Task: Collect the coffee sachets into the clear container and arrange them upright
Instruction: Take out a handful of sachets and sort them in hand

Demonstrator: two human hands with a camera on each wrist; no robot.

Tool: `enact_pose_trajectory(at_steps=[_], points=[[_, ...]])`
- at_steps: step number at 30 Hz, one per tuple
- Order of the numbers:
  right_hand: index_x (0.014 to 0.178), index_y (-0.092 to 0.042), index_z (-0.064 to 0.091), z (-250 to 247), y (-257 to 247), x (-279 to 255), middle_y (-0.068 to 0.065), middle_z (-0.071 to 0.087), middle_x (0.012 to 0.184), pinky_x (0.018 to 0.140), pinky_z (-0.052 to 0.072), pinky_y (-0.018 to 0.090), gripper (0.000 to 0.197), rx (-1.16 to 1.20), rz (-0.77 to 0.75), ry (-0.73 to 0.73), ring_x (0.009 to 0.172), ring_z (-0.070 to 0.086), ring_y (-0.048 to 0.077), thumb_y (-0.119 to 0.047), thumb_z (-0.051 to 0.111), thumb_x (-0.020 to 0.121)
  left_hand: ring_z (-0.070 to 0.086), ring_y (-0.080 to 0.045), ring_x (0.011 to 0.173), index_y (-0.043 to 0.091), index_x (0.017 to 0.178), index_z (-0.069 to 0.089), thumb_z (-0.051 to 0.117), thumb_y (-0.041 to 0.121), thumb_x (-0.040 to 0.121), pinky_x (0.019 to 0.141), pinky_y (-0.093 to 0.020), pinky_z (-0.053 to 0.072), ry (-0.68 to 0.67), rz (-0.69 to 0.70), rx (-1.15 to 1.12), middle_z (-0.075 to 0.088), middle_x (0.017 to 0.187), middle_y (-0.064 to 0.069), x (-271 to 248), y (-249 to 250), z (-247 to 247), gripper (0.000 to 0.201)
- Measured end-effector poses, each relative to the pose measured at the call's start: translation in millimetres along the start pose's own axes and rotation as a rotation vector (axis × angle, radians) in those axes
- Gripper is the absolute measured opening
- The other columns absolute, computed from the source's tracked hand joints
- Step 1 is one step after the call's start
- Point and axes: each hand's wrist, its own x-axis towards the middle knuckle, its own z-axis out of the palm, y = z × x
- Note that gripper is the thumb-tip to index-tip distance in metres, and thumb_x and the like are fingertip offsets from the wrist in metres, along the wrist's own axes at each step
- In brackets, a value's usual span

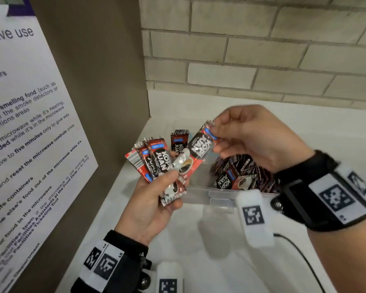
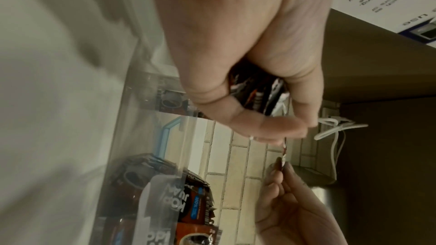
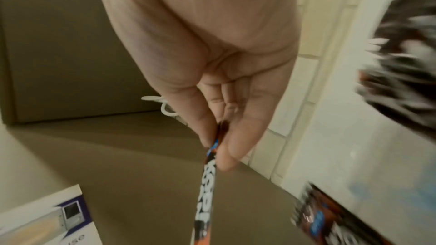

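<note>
Head view, going left to right: far left is a white notice (image 1: 30, 127) on the brown panel, partly cut off, but I can read "five minutes", "reset the microwave controls", "safe containers" and "smoke detectors".

Next comes the left hand (image 1: 150, 208), fingers curled round a fanned bunch of sachets (image 1: 154, 163), held up near the left end of the clear container (image 1: 199, 194). They're red and black with "KOPI JUAN" in white, a blue "100%" tag, a coffee cup picture and barcode strips at the ends.

Across the top of that bunch lies a single sachet (image 1: 199, 148), slanting up to the right. The right hand (image 1: 256, 138) pinches its upper end between thumb and fingertips, and the right wrist view shows that pinch edge-on (image 3: 218, 141).

Right of that, inside the container on the white counter (image 1: 304, 123), sits a dense pack of more sachets (image 1: 241, 172), same branding. One more stands toward the far left of the tub (image 1: 179, 140).

Handling-wise, I'd guess these are very light, thin and floppy, with slick foil that slides sachet on sachet, so a fan can slip apart. The crimped end seal looks like the safest place to pinch; gripping the filled middle probably just bends it.
</note>
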Motion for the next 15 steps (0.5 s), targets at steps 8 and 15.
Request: enact_pose_trajectory(at_steps=[8,15], points=[[0.079,0.000,0.064,14,-42,58,0.015,0.067,0.068,0.057,0.058,0.031,0.008,-0.571,-0.065,-0.079,0.054,0.065,0.021,0.006,0.069,0.079,0.066,-0.006,0.063,0.020,0.089,0.071,0.080,0.037,0.061,0.030,-0.011,0.033,0.160,0.043,-0.150,0.066,0.078,0.003,7,6,-11,0.034],[0.097,0.009,0.068,51,-16,94,0.023,0.070,0.086,0.075,0.059,0.041,0.019,-1.015,0.098,-0.274,0.073,0.070,0.030,0.003,0.068,0.080,0.066,-0.004,0.066,0.019,0.075,0.078,0.055,0.042,0.074,0.028,-0.009,0.029,0.167,0.000,-0.139,0.070,0.074,0.000,6,7,-5,0.033]])
